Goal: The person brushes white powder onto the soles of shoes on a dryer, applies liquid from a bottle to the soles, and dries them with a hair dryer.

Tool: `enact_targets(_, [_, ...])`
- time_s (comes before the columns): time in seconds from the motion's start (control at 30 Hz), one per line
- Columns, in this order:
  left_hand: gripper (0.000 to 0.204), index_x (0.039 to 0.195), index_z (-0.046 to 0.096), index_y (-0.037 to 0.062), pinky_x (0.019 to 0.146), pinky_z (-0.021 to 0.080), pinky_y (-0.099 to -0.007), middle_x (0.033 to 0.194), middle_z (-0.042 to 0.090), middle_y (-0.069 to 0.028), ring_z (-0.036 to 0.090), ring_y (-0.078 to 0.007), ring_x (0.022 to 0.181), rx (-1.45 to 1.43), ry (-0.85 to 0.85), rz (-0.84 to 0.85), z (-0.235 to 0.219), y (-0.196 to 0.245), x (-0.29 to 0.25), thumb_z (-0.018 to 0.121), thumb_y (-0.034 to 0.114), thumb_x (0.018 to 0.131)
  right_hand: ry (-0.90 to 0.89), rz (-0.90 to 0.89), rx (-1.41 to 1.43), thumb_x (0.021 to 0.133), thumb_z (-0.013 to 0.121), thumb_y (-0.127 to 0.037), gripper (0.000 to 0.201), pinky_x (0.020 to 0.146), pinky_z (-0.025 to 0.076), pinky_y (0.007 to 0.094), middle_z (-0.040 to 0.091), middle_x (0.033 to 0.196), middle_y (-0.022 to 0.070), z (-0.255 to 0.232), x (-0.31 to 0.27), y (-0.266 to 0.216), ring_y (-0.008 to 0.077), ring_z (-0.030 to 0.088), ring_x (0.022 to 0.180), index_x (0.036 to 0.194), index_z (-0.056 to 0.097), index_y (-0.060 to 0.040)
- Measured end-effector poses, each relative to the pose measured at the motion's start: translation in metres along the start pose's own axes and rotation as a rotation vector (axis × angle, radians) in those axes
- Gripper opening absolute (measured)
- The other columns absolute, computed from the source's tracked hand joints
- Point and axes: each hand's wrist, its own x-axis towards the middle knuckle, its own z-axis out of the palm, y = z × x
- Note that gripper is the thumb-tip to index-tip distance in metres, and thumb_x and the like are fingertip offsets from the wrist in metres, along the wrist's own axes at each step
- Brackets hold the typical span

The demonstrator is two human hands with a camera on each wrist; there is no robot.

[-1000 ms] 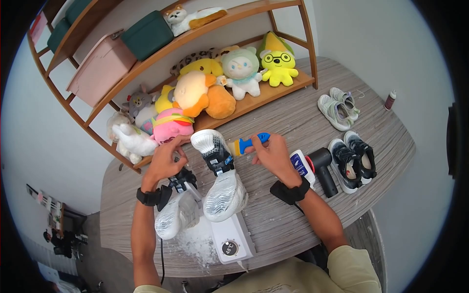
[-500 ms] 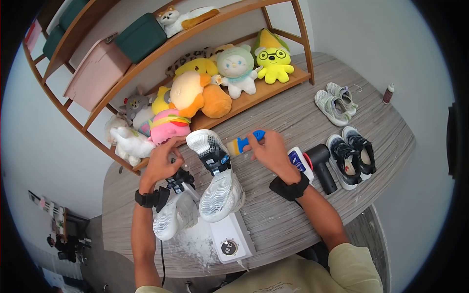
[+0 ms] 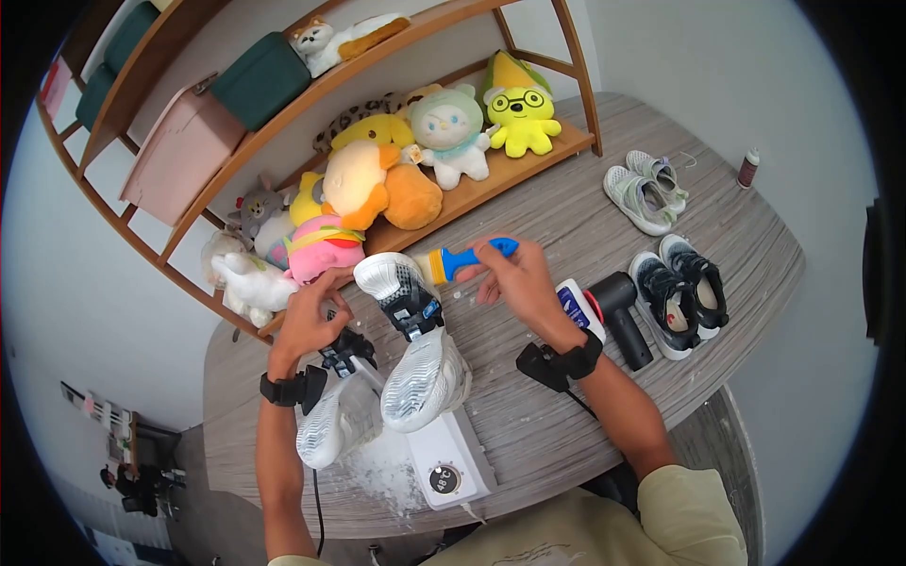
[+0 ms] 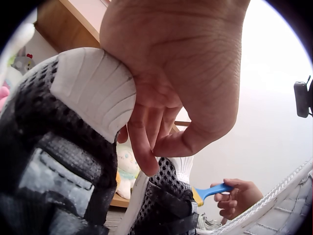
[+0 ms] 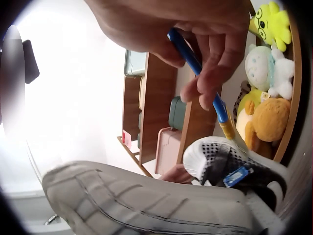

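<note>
My right hand (image 3: 517, 283) grips the blue handle of a brush (image 3: 467, 260). The bristles meet the side of a black mesh shoe (image 3: 408, 300) with a white toe and blue tag. My left hand (image 3: 311, 321) is at that shoe's toe, its fingertips right at the edge. In the left wrist view the left fingers (image 4: 144, 142) hang down beside the mesh shoe's toe (image 4: 168, 178), while another white-toed black shoe (image 4: 95, 93) stands close to the palm. Two pale ridged soles (image 3: 415, 387) face me on a white shoe dryer (image 3: 453, 462) with a round dial.
White flakes (image 3: 377, 472) lie around the dryer. On the right are a white bottle (image 3: 578, 307), a dark hair dryer (image 3: 618, 311), black shoes (image 3: 675, 297) and pale shoes (image 3: 644, 198). A wooden shelf (image 3: 472, 193) with plush toys borders the table's back.
The brush has come up and left, from beside the shoe to its side near the toe, its handle now more level. My left hand has barely moved. The whole view has shifted slightly.
</note>
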Motion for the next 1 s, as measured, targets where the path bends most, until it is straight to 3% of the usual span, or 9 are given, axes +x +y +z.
enact_targets(0.1, [0.058,0.124,0.052,-0.0010,0.072,0.053,-0.0311,0.103,0.068,-0.0129,0.066,-0.0194,0.069,-0.006,-0.002,0.023,0.001,-0.003,0.000,0.053,-0.007,0.066,0.060,-0.049,0.239,0.096,0.053,-0.020,0.026,0.045,0.046,0.0222,0.071,0.079,0.0136,-0.006,-0.003,-0.013,0.0103,0.059,0.051,0.104,0.063,0.0024])
enact_targets(0.2, [0.057,0.124,0.052,-0.0016,0.072,0.053,-0.0311,0.101,0.067,-0.0126,0.066,-0.0196,0.069,-0.016,0.000,0.031,0.002,-0.002,0.001,0.053,-0.007,0.066,0.124,-0.162,0.128,0.096,0.053,-0.021,0.026,0.045,0.046,0.0223,0.071,0.078,0.0132,-0.007,-0.002,-0.013,0.0109,0.059,0.050,0.101,0.064,0.0022])
enact_targets(0.4, [0.057,0.123,0.053,-0.0018,0.072,0.053,-0.0313,0.100,0.067,-0.0125,0.065,-0.0196,0.069,-0.004,-0.014,0.002,0.000,-0.004,0.001,0.053,-0.007,0.067,0.057,-0.182,-0.632,0.095,0.054,-0.025,0.031,0.053,0.050,0.0303,0.069,0.074,0.0113,-0.012,0.009,0.021,0.0147,0.062,0.055,0.096,0.064,0.0045])
enact_targets(0.5, [0.057,0.123,0.053,-0.0019,0.072,0.053,-0.0315,0.100,0.067,-0.0126,0.065,-0.0197,0.069,0.008,-0.017,-0.018,0.001,-0.005,0.001,0.053,-0.007,0.067,-0.046,-0.111,-0.793,0.095,0.054,-0.027,0.034,0.057,0.050,0.0329,0.070,0.076,0.0111,-0.009,0.003,0.018,0.0164,0.064,0.060,0.099,0.063,0.0051])
enact_targets(0.6, [0.057,0.123,0.053,-0.0019,0.073,0.053,-0.0316,0.100,0.067,-0.0127,0.065,-0.0197,0.069,0.013,-0.012,-0.017,0.000,-0.005,0.000,0.053,-0.007,0.066,-0.062,0.049,-0.251,0.096,0.053,-0.026,0.033,0.055,0.050,0.0320,0.070,0.081,0.0116,-0.001,-0.002,0.006,0.0169,0.064,0.061,0.103,0.061,0.0051])
enact_targets(0.7, [0.058,0.124,0.052,-0.0019,0.073,0.053,-0.0314,0.102,0.067,-0.0130,0.066,-0.0199,0.069,0.011,-0.012,-0.002,0.000,-0.006,0.000,0.053,-0.007,0.066,0.032,-0.067,0.066,0.097,0.052,-0.025,0.032,0.052,0.049,0.0299,0.070,0.085,0.0118,-0.005,0.000,-0.006,0.0159,0.064,0.060,0.107,0.061,0.0045])
enact_targets(0.8, [0.059,0.124,0.052,-0.0015,0.073,0.053,-0.0313,0.104,0.067,-0.0136,0.066,-0.0200,0.070,-0.008,-0.014,0.000,0.000,-0.003,0.001,0.053,-0.007,0.066,0.117,-0.191,-0.058,0.098,0.051,-0.024,0.031,0.049,0.048,0.0260,0.071,0.086,0.0116,-0.006,0.001,-0.005,0.0131,0.063,0.057,0.108,0.061,0.0040])
enact_targets(0.9, [0.059,0.125,0.052,-0.0011,0.073,0.053,-0.0313,0.103,0.068,-0.0138,0.066,-0.0202,0.071,-0.008,-0.012,0.020,0.001,-0.004,0.001,0.053,-0.006,0.066,-0.050,-0.035,-0.362,0.098,0.050,-0.022,0.031,0.049,0.048,0.0226,0.071,0.090,0.0124,-0.012,0.006,0.005,0.0117,0.062,0.057,0.111,0.060,0.0039])
enact_targets(1.0, [0.059,0.125,0.052,-0.0001,0.074,0.053,-0.0315,0.097,0.068,-0.0134,0.067,-0.0202,0.071,-0.031,-0.005,0.023,-0.001,0.001,0.000,0.053,-0.006,0.067,-0.081,0.031,-0.083,0.099,0.049,-0.023,0.032,0.049,0.049,0.0217,0.071,0.092,0.0141,-0.003,0.000,-0.005,0.0119,0.062,0.056,0.116,0.058,0.0035])
